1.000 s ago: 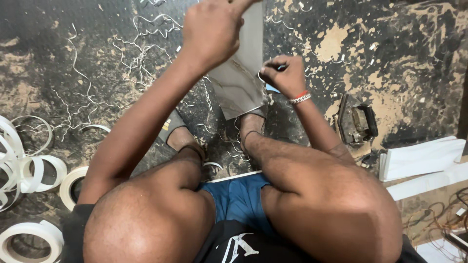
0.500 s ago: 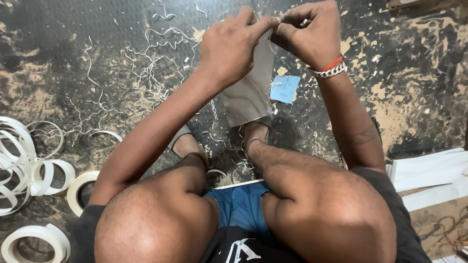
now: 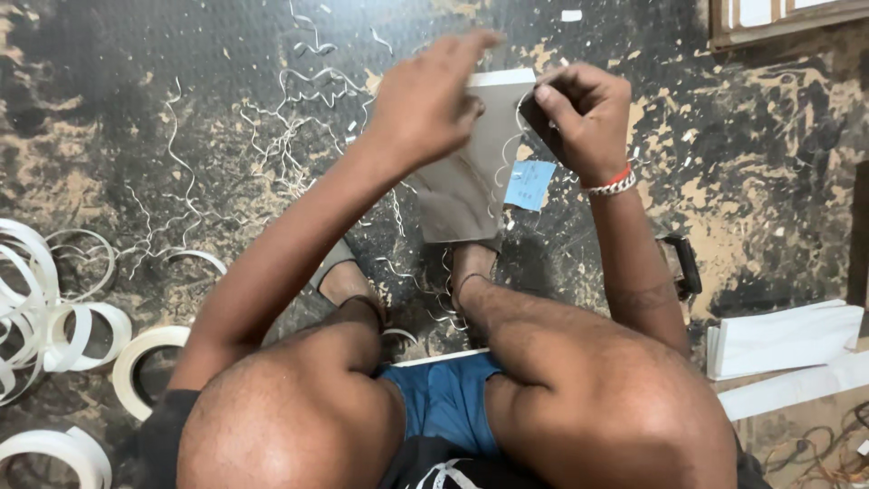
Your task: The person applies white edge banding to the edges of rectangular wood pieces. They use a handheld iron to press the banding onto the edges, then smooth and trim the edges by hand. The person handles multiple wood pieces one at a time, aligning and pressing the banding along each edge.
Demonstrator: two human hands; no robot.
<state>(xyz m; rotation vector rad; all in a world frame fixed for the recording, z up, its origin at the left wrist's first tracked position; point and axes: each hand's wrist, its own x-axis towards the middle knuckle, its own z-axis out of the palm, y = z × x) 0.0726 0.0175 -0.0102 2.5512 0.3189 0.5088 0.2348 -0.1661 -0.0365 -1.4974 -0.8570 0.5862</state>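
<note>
A grey flat board (image 3: pixel 466 186) with a white top edge stands on end on the floor between my feet. My left hand (image 3: pixel 425 104) grips its upper left part, fingers spread over the top. My right hand (image 3: pixel 579 113) is closed at the board's upper right corner, pinching a small dark tool against the edge; the tool itself is mostly hidden. A thin white shaving curls down from that corner. A small blue paper slip (image 3: pixel 529 186) lies on the floor just right of the board, below my right hand.
White curly shavings (image 3: pixel 290 127) litter the dark stained floor at upper left. Rolls of white edge tape (image 3: pixel 54 317) lie at the left. White strips of board (image 3: pixel 783 340) lie at the right, with a dark tool (image 3: pixel 683 267) beside my right forearm.
Both hands stay at the board's top edge. The right hand has shifted a little right along the corner, and the view has tilted so the board sits lower.
</note>
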